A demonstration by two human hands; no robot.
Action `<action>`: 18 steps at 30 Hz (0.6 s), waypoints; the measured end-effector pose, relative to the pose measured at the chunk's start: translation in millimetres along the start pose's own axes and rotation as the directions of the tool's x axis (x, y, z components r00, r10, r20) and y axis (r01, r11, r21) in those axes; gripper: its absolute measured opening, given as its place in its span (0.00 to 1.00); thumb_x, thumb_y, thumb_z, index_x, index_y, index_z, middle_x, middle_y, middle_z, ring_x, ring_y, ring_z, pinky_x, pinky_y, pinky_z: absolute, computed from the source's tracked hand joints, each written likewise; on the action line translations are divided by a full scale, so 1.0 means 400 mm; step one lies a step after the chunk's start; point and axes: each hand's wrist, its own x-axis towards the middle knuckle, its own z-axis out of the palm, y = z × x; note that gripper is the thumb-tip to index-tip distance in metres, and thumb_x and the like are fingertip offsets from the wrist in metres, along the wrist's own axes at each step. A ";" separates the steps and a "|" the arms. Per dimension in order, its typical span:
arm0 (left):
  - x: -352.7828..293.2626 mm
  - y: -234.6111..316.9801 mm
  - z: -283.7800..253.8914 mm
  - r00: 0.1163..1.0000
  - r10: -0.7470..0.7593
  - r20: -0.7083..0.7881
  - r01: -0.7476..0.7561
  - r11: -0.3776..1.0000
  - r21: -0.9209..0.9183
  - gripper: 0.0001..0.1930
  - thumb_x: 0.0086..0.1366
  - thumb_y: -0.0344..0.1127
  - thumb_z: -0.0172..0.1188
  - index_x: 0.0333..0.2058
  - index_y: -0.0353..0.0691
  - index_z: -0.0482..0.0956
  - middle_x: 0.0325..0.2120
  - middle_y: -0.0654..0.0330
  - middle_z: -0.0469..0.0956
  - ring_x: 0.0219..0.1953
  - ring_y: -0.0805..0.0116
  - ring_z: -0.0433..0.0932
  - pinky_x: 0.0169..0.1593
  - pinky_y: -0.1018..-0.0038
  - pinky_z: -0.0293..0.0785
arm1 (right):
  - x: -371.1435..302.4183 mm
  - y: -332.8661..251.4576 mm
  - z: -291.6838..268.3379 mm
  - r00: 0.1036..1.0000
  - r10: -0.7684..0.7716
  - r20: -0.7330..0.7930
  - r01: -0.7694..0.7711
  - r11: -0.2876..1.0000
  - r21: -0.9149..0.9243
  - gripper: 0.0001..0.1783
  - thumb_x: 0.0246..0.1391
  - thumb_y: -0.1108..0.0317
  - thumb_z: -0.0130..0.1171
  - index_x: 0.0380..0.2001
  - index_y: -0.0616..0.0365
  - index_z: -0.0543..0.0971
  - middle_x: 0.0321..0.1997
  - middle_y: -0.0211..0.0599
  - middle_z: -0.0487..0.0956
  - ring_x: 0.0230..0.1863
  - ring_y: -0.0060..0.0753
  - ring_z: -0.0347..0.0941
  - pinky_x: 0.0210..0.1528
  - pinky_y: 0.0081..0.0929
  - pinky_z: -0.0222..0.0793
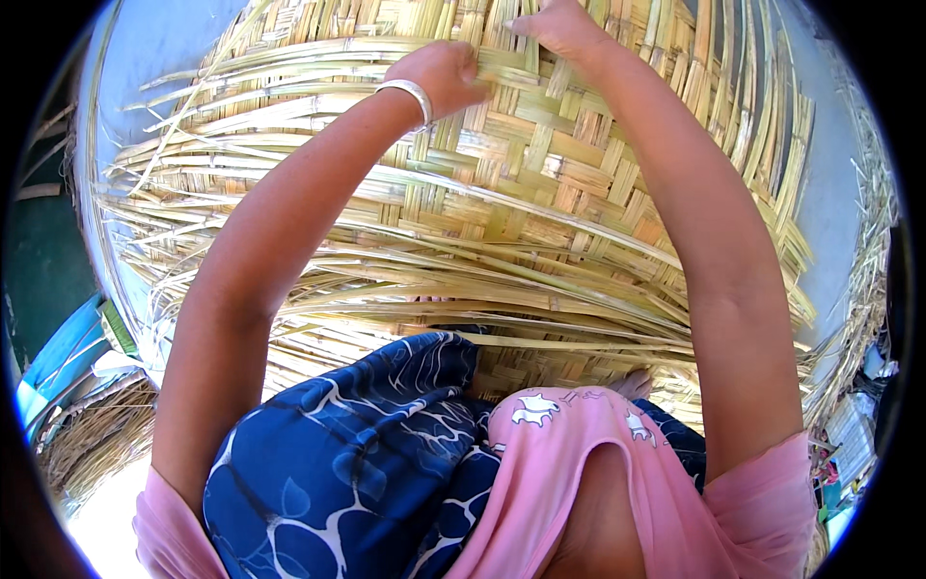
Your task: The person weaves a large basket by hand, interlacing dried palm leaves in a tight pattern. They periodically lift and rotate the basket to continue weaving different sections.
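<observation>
A large mat of pale yellow-green split strips (569, 164) spreads before me, woven in the middle with long loose ends at its sides. My left hand (446, 79), a white bangle at its wrist, is curled over the strips at the weave's left part, closed on a flat strip (506, 72) that shows beyond its fingers. Farther up and to the right, my right hand (561, 29) lies low over the weave, its fingers bent and drawn together. The top edge of the picture cuts it off, and whatever it grips is hidden.
Long loose strips (463, 261) lie crosswise between the weave and my lap. A blue-grey ground surface (839, 164) borders the mat. Dry strips and scraps (101, 434) are heaped at the left, beside a bright blue object (68, 343). More litter lies at the right rim.
</observation>
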 end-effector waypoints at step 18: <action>0.116 -0.128 -0.240 0.748 -0.027 -0.664 0.189 0.967 0.173 0.34 0.51 0.38 0.63 0.57 0.40 0.62 0.60 0.53 0.58 0.60 0.53 0.57 0.62 0.58 0.54 | 0.011 -0.102 -0.038 0.996 -0.083 0.023 0.057 0.838 0.542 0.16 0.51 0.75 0.55 0.43 0.65 0.65 0.42 0.48 0.78 0.44 0.39 0.75 0.52 0.38 0.71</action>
